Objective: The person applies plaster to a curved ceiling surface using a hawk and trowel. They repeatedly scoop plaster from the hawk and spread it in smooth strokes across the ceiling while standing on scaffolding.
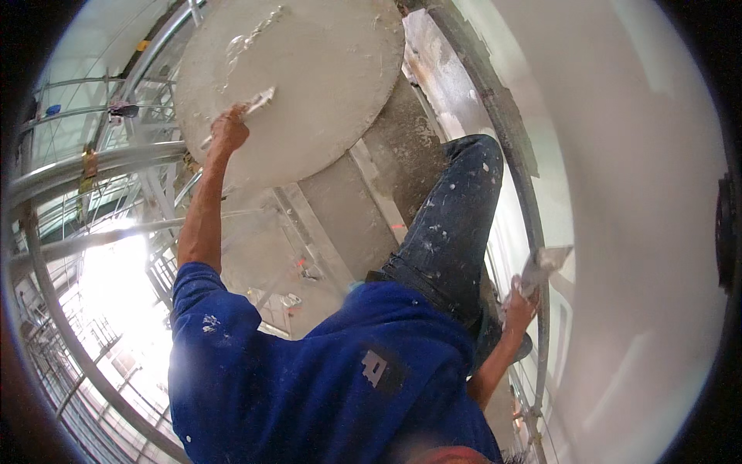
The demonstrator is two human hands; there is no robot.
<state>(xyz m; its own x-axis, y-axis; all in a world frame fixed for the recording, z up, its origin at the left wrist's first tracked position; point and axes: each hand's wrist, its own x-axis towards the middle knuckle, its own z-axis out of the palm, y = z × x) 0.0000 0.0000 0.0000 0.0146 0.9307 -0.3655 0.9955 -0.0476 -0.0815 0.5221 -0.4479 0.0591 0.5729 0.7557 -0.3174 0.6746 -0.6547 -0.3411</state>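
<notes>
My left hand [229, 130] is closed around a slim tool that looks like a putty knife [261, 100], its pale, smeared end over a big round grey surface [325, 85]. Wet-looking compound [246, 42] lies in ridges near the far edge of that round surface. Whether the knife touches the surface I cannot tell. On the right, my right hand [520, 303] grips a wide-bladed scraper [543, 265], whose blade points up and right beside a smooth white wall [641, 232]. Most of its handle is hidden by my fingers.
Scaffold tubes [100, 166] run along the left, with bright light behind. Planks [340, 209] lie below the round surface. A curved rail or edge [533, 209] passes between my bent leg [456, 209], in paint-spotted jeans, and the white wall. Small items [292, 300] lie lower down.
</notes>
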